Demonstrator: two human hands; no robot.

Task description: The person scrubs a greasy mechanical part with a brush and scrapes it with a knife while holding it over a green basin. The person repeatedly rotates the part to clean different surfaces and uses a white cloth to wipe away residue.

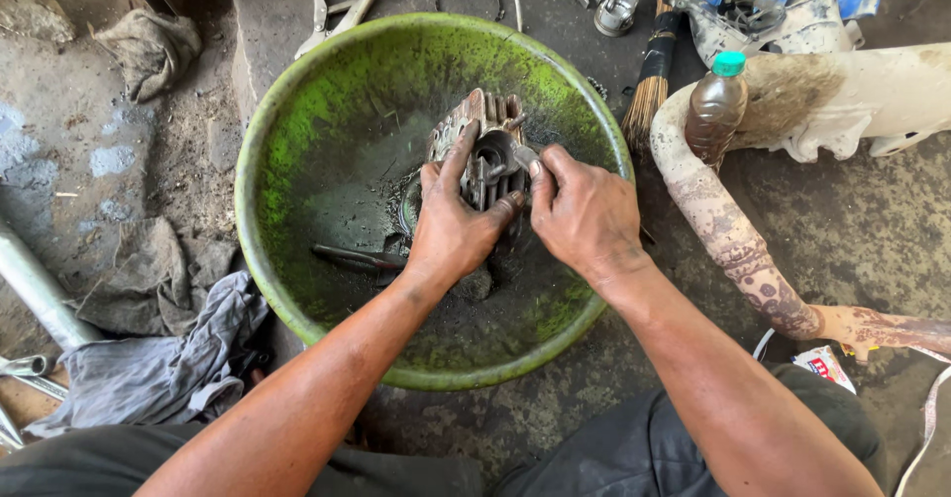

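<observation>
My left hand (pixel 458 221) and right hand (pixel 584 215) are together over the green basin (pixel 297 130), both clamped on a greasy finned engine part (pixel 485 145) held just above the black oily dregs at the bottom. I judge I am mid-wash, rubbing grime off it; next I need a firm grip to turn it. Beyond the rim stand a brown bottle (pixel 715 110), a brush (pixel 649 86) and pliers (pixel 342 11).

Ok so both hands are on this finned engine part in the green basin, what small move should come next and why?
Probably tilt the engine part slightly over the basin. The left hand wraps its front and the right hand steadies its side; it looks coated in black grime, with dark liquid pooled below, so tilting would likely let that drain off.
</observation>
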